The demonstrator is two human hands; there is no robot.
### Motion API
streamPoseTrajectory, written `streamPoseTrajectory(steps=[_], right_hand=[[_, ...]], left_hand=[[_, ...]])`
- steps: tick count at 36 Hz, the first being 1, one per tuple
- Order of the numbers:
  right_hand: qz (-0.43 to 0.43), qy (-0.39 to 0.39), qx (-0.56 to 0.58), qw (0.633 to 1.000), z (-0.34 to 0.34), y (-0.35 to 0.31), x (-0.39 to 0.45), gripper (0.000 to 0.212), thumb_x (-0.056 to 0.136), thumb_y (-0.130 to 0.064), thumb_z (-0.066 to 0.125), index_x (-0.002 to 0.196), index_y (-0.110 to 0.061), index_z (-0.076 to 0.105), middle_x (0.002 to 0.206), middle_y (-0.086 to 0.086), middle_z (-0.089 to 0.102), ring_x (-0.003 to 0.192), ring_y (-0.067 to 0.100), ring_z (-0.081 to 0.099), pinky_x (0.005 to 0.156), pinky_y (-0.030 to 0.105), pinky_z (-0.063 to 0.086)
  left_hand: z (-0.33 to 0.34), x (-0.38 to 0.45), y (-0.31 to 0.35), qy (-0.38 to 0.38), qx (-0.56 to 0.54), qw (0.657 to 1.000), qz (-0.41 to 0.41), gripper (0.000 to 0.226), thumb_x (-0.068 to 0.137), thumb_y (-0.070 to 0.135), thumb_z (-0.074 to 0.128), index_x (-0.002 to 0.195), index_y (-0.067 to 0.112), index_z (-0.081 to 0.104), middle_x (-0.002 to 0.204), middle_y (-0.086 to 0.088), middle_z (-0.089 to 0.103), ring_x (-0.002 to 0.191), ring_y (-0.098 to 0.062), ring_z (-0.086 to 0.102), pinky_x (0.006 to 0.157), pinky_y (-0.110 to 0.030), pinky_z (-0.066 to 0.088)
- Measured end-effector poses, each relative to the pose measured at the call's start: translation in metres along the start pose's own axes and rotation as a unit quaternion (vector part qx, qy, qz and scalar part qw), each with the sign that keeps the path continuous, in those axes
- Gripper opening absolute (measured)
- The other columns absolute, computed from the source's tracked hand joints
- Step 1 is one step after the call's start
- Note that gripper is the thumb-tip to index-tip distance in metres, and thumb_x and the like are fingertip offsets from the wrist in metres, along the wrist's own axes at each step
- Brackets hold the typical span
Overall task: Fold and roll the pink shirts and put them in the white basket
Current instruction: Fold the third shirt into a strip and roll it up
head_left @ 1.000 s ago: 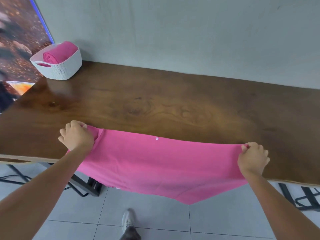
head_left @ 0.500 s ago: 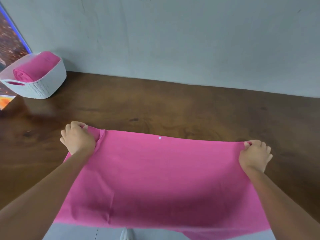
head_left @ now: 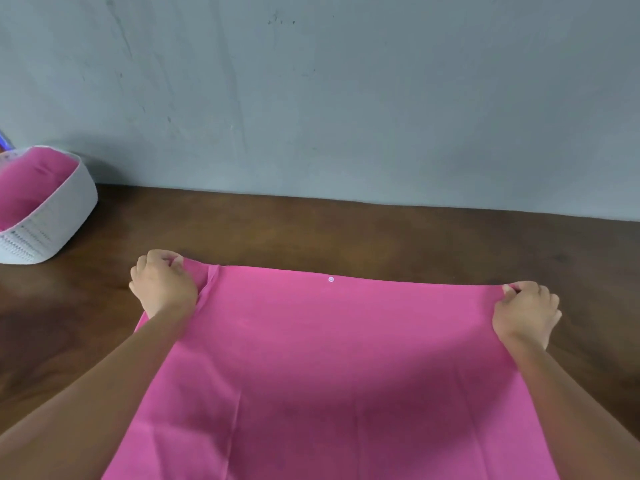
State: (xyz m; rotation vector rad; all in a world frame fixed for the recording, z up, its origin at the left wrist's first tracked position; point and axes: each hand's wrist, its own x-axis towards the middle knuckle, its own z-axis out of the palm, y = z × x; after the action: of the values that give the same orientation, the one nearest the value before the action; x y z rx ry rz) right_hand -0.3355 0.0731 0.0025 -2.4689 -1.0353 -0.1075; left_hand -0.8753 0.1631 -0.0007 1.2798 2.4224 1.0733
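A pink shirt [head_left: 332,368] lies spread flat across the dark wooden table [head_left: 311,230], with a small white dot near the middle of its far edge. My left hand [head_left: 162,282] grips the shirt's far left corner, fingers curled round the cloth. My right hand [head_left: 524,311] pinches the far right corner. The far edge is stretched taut between both hands. The white basket [head_left: 62,220] stands at the far left of the table, against the wall, with a rolled pink shirt [head_left: 31,188] inside it.
A grey wall [head_left: 346,98] rises right behind the table's far edge. Bare wood shows between the shirt and the wall, and between the shirt and the basket.
Both hands have pulled the shirt up from over the table's front edge and farther onto the table. The view has tilted up; the floor is out of sight.
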Motion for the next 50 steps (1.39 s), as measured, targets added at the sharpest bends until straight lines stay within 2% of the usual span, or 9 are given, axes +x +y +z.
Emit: streamPoseTrajectory(steps=[7, 12, 18, 25, 33, 39, 44, 50], right_hand=[[-0.008, 0.003, 0.003, 1.000, 0.017, -0.019, 0.036, 0.015, 0.098, -0.012, 0.053, 0.106, -0.004, 0.064, 0.112, 0.025, 0.059, 0.111, 0.043, 0.046, 0.098, 0.052, 0.034], [-0.020, 0.001, 0.006, 1.000, 0.031, -0.034, 0.065, 0.016, 0.099, -0.011, 0.052, 0.108, -0.003, 0.063, 0.113, 0.024, 0.059, 0.111, 0.042, 0.047, 0.098, 0.052, 0.034], [-0.037, -0.001, 0.008, 0.999, 0.047, -0.049, 0.100, 0.016, 0.098, -0.009, 0.052, 0.106, -0.002, 0.065, 0.110, 0.024, 0.060, 0.109, 0.044, 0.048, 0.094, 0.051, 0.037], [-0.046, -0.011, 0.020, 0.999, 0.068, -0.071, 0.137, 0.016, 0.096, -0.005, 0.051, 0.106, -0.002, 0.063, 0.113, 0.024, 0.059, 0.111, 0.043, 0.047, 0.096, 0.052, 0.036], [-0.052, -0.004, 0.017, 0.998, 0.083, -0.086, 0.163, 0.017, 0.094, -0.004, 0.053, 0.108, 0.000, 0.061, 0.118, 0.027, 0.056, 0.114, 0.043, 0.046, 0.095, 0.050, 0.036], [-0.056, 0.006, 0.013, 0.998, 0.092, -0.092, 0.179, 0.018, 0.097, -0.010, 0.054, 0.110, 0.001, 0.061, 0.117, 0.026, 0.057, 0.114, 0.044, 0.047, 0.095, 0.052, 0.037], [-0.060, 0.008, 0.020, 0.998, 0.095, -0.095, 0.185, 0.016, 0.097, -0.013, 0.055, 0.108, -0.002, 0.060, 0.115, 0.023, 0.058, 0.114, 0.042, 0.048, 0.095, 0.052, 0.037], [-0.058, -0.001, 0.031, 0.998, 0.093, -0.092, 0.187, 0.016, 0.098, -0.014, 0.054, 0.109, -0.004, 0.059, 0.116, 0.022, 0.057, 0.115, 0.041, 0.048, 0.096, 0.052, 0.036]], left_hand=[[0.027, 0.027, 0.021, 0.010, -0.021, 1.000, 0.001, 0.011, 0.096, 0.008, 0.057, 0.093, 0.013, 0.066, 0.112, -0.014, 0.063, 0.112, -0.037, 0.053, 0.103, -0.047, 0.035], [0.048, 0.051, 0.030, 0.017, -0.036, 0.999, 0.014, 0.012, 0.094, 0.008, 0.058, 0.089, 0.018, 0.063, 0.107, -0.013, 0.064, 0.106, -0.035, 0.056, 0.099, -0.051, 0.044], [0.072, 0.073, 0.046, 0.032, -0.033, 0.999, 0.016, 0.011, 0.093, 0.008, 0.058, 0.088, 0.017, 0.063, 0.104, -0.014, 0.065, 0.104, -0.036, 0.057, 0.096, -0.049, 0.046], [0.101, 0.104, 0.064, 0.048, -0.028, 0.998, 0.026, 0.008, 0.092, 0.009, 0.060, 0.092, 0.010, 0.068, 0.104, -0.017, 0.066, 0.106, -0.036, 0.057, 0.094, -0.045, 0.043], [0.120, 0.124, 0.082, 0.050, -0.028, 0.997, 0.043, 0.009, 0.089, 0.008, 0.063, 0.094, 0.005, 0.069, 0.097, -0.019, 0.070, 0.099, -0.038, 0.060, 0.085, -0.043, 0.044], [0.128, 0.134, 0.086, 0.045, -0.021, 0.998, 0.032, 0.012, 0.087, 0.010, 0.062, 0.094, 0.005, 0.070, 0.097, -0.021, 0.070, 0.099, -0.040, 0.062, 0.089, -0.045, 0.048], [0.124, 0.128, 0.095, 0.049, -0.041, 0.998, 0.016, 0.016, 0.088, 0.014, 0.065, 0.098, 0.005, 0.074, 0.098, -0.017, 0.074, 0.100, -0.035, 0.066, 0.092, -0.040, 0.048], [0.115, 0.119, 0.101, 0.044, -0.052, 0.997, 0.043, 0.016, 0.083, 0.015, 0.069, 0.098, 0.009, 0.069, 0.097, -0.014, 0.069, 0.103, -0.034, 0.062, 0.092, -0.038, 0.045]])
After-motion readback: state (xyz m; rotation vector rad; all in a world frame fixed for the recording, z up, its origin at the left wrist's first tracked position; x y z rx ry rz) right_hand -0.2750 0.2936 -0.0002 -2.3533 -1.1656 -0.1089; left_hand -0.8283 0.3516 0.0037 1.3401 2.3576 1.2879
